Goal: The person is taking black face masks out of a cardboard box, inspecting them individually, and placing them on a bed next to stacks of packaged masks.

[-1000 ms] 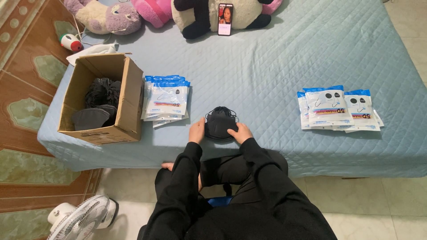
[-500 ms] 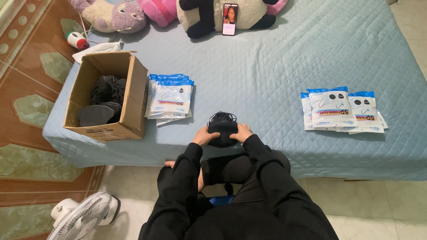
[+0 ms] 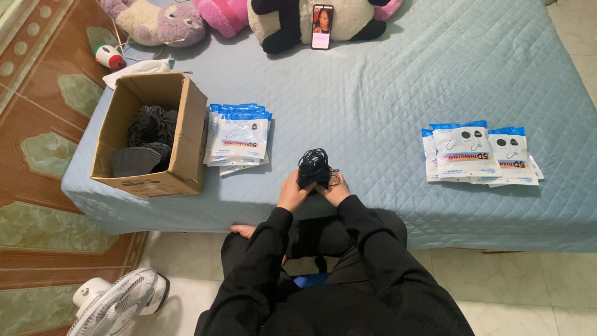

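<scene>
The stack of black fabric face masks (image 3: 314, 167) that lay flat on the blue quilted bed (image 3: 385, 93) a second ago is now lifted and bunched, apparently upright, clasped between left hand (image 3: 293, 191) and right hand (image 3: 336, 188).

We see both arms in black sleeves reaching forward, bent at the elbows. The left hand (image 3: 292, 191) and the right hand (image 3: 336, 190) are close together — fingers curled inward, palms turned toward each other, both gripping.
</scene>
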